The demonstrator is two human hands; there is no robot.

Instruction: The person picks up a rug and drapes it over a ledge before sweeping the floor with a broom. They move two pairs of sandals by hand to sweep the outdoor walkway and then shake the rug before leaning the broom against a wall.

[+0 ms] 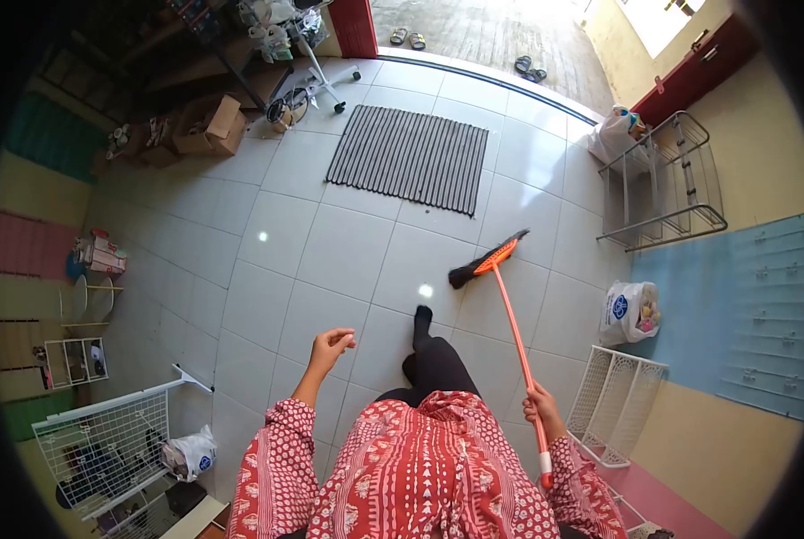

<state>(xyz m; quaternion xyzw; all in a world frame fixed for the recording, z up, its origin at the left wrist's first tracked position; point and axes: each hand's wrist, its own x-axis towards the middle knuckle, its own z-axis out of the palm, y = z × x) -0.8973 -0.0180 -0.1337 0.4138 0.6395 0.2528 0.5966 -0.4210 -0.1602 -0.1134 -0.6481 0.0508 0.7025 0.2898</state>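
Observation:
My right hand [540, 406] is wrapped round the orange handle of a broom [515, 325], close to its top end. The broom's orange head with black bristles rests on the tiled floor ahead of me, a little to the right. My left hand [333, 347] hangs over the floor at left, its fingers curled in toward the thumb, with nothing visible in them. Near the broom head lies a grey striped mat [408, 159]. One foot in a black sock [422, 323] is on the tiles between my hands.
A metal rack [662, 193] stands at right, with a filled plastic bag [631, 313] and a white basket shelf [615, 404] nearer me. Cardboard boxes [209, 126] and a wheeled stand [325, 81] are at back left. A white wire rack [105, 440] is front left. Sandals [529, 69] lie outside the doorway.

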